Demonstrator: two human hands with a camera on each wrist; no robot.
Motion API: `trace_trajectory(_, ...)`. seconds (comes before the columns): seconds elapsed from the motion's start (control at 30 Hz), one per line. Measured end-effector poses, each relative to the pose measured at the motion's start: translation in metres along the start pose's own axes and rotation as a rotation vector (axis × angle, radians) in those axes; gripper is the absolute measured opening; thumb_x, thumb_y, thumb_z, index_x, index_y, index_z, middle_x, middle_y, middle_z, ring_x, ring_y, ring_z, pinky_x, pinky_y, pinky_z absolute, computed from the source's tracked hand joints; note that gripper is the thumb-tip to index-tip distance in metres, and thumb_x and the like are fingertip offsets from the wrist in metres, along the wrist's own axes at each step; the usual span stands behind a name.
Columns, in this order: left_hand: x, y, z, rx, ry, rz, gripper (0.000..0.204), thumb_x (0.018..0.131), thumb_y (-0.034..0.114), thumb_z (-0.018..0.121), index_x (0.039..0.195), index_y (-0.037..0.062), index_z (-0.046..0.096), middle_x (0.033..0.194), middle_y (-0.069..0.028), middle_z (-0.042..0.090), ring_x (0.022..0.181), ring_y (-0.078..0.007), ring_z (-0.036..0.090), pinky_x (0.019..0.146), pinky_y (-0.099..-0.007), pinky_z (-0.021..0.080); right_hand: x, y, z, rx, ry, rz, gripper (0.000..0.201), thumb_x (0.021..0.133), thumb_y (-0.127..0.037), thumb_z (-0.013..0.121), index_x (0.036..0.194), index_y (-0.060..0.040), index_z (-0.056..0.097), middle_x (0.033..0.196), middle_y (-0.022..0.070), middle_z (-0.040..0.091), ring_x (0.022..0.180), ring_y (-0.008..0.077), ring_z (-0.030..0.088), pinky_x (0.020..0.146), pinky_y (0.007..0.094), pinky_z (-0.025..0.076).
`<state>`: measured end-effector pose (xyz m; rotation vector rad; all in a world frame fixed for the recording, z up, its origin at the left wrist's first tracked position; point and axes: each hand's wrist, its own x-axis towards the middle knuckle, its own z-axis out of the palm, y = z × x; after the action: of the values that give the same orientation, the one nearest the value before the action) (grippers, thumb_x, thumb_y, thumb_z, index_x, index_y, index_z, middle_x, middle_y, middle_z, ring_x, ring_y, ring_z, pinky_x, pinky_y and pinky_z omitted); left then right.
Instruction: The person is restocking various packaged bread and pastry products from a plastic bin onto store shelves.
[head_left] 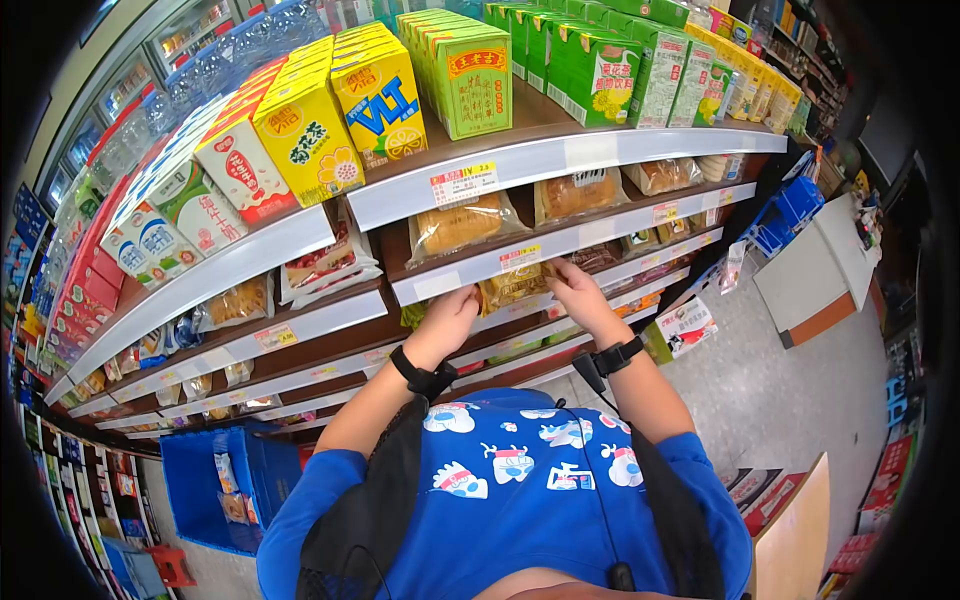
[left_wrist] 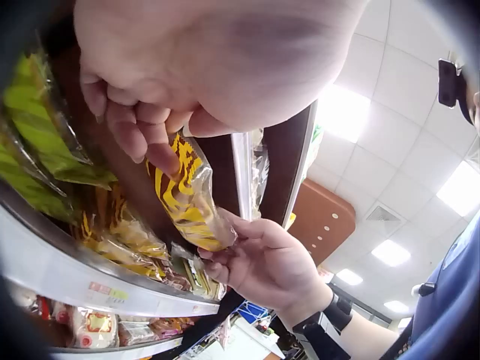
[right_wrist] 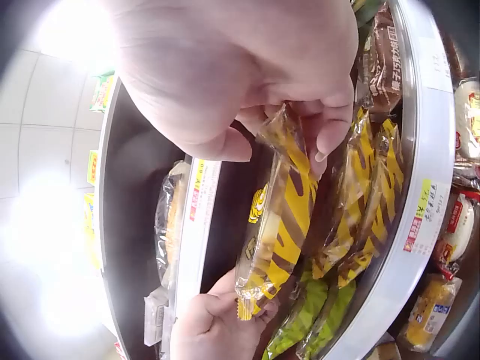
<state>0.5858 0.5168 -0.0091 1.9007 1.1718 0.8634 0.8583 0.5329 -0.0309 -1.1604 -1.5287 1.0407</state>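
A packaged bread in a yellow wrapper with brown tiger stripes [right_wrist: 281, 225] is held between both hands, just above a lower shelf. My left hand [head_left: 450, 318] pinches one end of it; in the right wrist view that left hand [right_wrist: 217, 326] shows at the packet's crimped bottom edge. My right hand [head_left: 585, 297] grips the other end, its thumb and fingers on the clear wrapper, as the left wrist view shows of the right hand [left_wrist: 266, 259]. More striped packets [right_wrist: 375, 202] lie beside it on the shelf, with green packets [right_wrist: 300, 319] next to them.
Overhead, the shelf edge [head_left: 600, 215] carries price tags and wrapped loaves [head_left: 457, 228]. Drink cartons [head_left: 480, 90] line the top shelf. A blue crate [head_left: 190, 480] stands on the floor at lower left. A light counter [head_left: 815, 265] is off to the right.
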Motion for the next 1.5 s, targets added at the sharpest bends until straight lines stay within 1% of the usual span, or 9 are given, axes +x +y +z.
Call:
trace_trajectory(0.17,0.028,-0.007,0.008,0.281,0.246,0.287,0.025,0.094,0.013,0.051,0.111,-0.0008,0.061,0.097,-0.0186,0.063,0.093,-0.0317,0.060,0.087,-0.0366,0.047,0.025,0.005,0.000,-0.091,0.026,-0.072,0.039,0.088,-0.014,0.055,0.124,0.0020,0.054,0.092,0.0124,0.064,0.048,0.0135,0.051,0.043,0.0295,0.044)
trace_trajectory(0.23,0.034,-0.002,0.009,0.227,0.236,0.211,0.022,0.094,0.013,0.053,0.110,0.0000,0.062,0.103,-0.0192,0.064,0.100,-0.0340,0.060,0.089,-0.0385,0.046,0.032,-0.004,-0.007,-0.142,-0.041,0.083,0.038,0.088,-0.013,0.053,0.122,0.0027,0.055,0.096,0.0133,0.065,0.060,0.0175,0.059,0.055,0.0302,0.050)
trace_trajectory(0.4,0.044,0.007,0.013,0.114,0.308,0.164,0.023,0.094,0.012,0.054,0.111,-0.0006,0.062,0.107,-0.0199,0.064,0.100,-0.0359,0.060,0.088,-0.0396,0.047,0.043,-0.007,-0.003,-0.157,0.011,-0.058,0.032,0.090,-0.011,0.057,0.119,0.0031,0.057,0.106,0.0145,0.067,0.104,0.0249,0.061,0.092,0.0332,0.046)
trace_trajectory(0.83,0.025,0.026,0.034,0.441,0.495,0.073,0.024,0.088,0.010,0.058,0.109,0.0005,0.063,0.106,-0.0210,0.064,0.100,-0.0400,0.060,0.087,-0.0428,0.047,0.051,-0.001,-0.059,-0.160,-0.239,0.004,0.031,0.090,-0.010,0.059,0.120,0.0009,0.058,0.115,0.0134,0.064,0.105,0.0217,0.061,0.092,0.0326,0.046)
trace_trajectory(0.9,0.008,0.025,0.034,0.439,0.517,-0.083,0.023,0.086,0.011,0.060,0.106,0.0007,0.063,0.103,-0.0210,0.065,0.099,-0.0404,0.060,0.086,-0.0439,0.047,0.043,-0.012,-0.076,-0.209,-0.278,0.034,0.030,0.091,-0.009,0.058,0.119,0.0005,0.058,0.113,0.0127,0.064,0.102,0.0199,0.061,0.091,0.0317,0.047)
trace_trajectory(1.03,-0.035,0.041,0.037,0.443,0.507,-0.239,0.030,0.082,0.015,0.062,0.110,0.0044,0.064,0.090,-0.0132,0.066,0.091,-0.0372,0.058,0.083,-0.0457,0.043,0.028,0.001,-0.100,-0.084,-0.341,-0.089,0.026,0.093,-0.007,0.055,0.117,-0.0013,0.061,0.109,0.0112,0.064,0.095,0.0169,0.061,0.085,0.0297,0.049)
trace_trajectory(1.23,-0.098,0.084,0.055,-0.202,0.404,-0.437,0.037,0.094,0.007,0.057,0.131,0.0012,0.053,0.087,0.0003,0.056,0.080,-0.0074,0.053,0.073,-0.0229,0.046,0.010,-0.003,-0.114,-0.129,-0.499,-0.255,0.023,0.093,-0.006,0.052,0.113,0.0000,0.062,0.109,0.0106,0.063,0.094,0.0200,0.063,0.080,0.0285,0.050)
trace_trajectory(1.3,-0.121,0.084,0.057,-0.245,0.520,-0.440,0.037,0.094,0.006,0.056,0.130,0.0024,0.054,0.089,0.0020,0.056,0.081,-0.0052,0.052,0.075,-0.0211,0.044,0.005,-0.007,-0.117,-0.113,-0.494,-0.257,0.017,0.092,-0.003,0.053,0.107,0.0003,0.061,0.104,0.0110,0.065,0.098,0.0237,0.062,0.086,0.0319,0.049)
trace_trajectory(1.5,-0.152,0.031,0.070,-0.330,0.434,-0.439,0.036,0.094,0.005,0.055,0.130,0.0033,0.054,0.094,0.0008,0.058,0.088,-0.0075,0.054,0.082,-0.0214,0.044,-0.008,0.018,-0.117,0.012,-0.459,-0.245,0.018,0.092,0.000,0.052,0.107,0.0006,0.062,0.098,0.0107,0.064,0.095,0.0213,0.062,0.085,0.0316,0.049)
